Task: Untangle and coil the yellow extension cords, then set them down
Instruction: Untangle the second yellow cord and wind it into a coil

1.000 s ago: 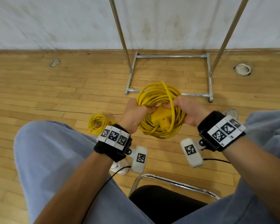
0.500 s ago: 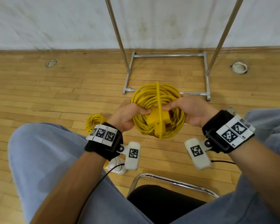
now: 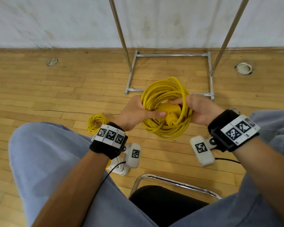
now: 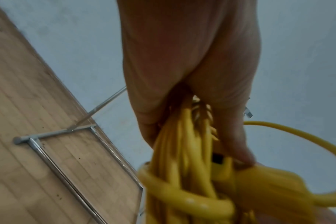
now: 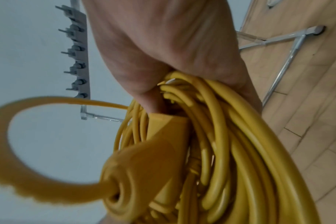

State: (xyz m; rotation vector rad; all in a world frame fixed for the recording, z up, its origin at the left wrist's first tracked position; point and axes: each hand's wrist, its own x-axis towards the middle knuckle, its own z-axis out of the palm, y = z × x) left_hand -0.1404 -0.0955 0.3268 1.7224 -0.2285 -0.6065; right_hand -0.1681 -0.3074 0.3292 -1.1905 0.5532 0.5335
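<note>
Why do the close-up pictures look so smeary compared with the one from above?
Head view: mostly sharp, evenly lit, its edges soft and bowed by the wide lens. Left wrist view: the yellow cord coil is streaked by motion blur. Right wrist view: the loose loop nearest the lens is smeared; the right hand is soft.

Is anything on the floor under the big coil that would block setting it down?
Nothing visible does. Both the left hand and right hand grip the big coil over bare wood floor. The small coil lies off to the left, the metal rack base beyond.
</note>
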